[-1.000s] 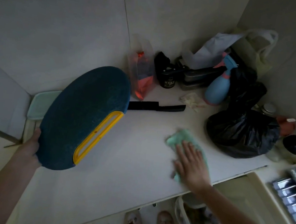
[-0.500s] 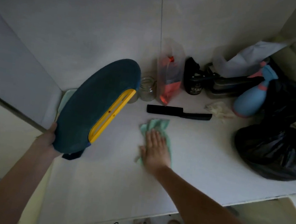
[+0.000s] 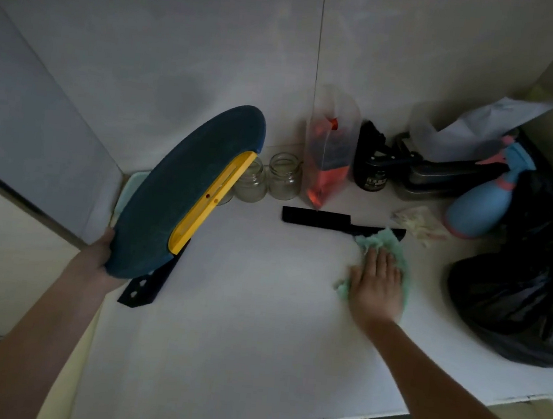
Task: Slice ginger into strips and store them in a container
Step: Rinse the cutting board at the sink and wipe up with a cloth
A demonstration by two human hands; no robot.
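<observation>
The right hand (image 3: 376, 288) lies flat on a green cloth (image 3: 384, 244), fingers straight and close together, pressing it to the counter (image 3: 256, 326). The left hand (image 3: 100, 252) grips the near rim of a blue cutting board (image 3: 173, 205) held up off the counter and tilted. Only the thumb side shows; the other fingers are hidden behind the board.

No ginger can be picked out. A pale crumpled packet (image 3: 417, 222) lies beyond the right fingertips, its contents too unclear to tell.

The black knife (image 3: 315, 217) lies just past the right fingertips, its long axis running across them from left to right. Its narrower right end, probably the handle, touches the far edge of the cloth. The right hand is much nearer to it than the left. Two empty glass jars (image 3: 284, 180) stand farther out, between the board's far tip and the knife.

The step looks like wiping the spot where the board will go. The board should come down left of the right hand, and the knife is then a short reach forward.
</observation>
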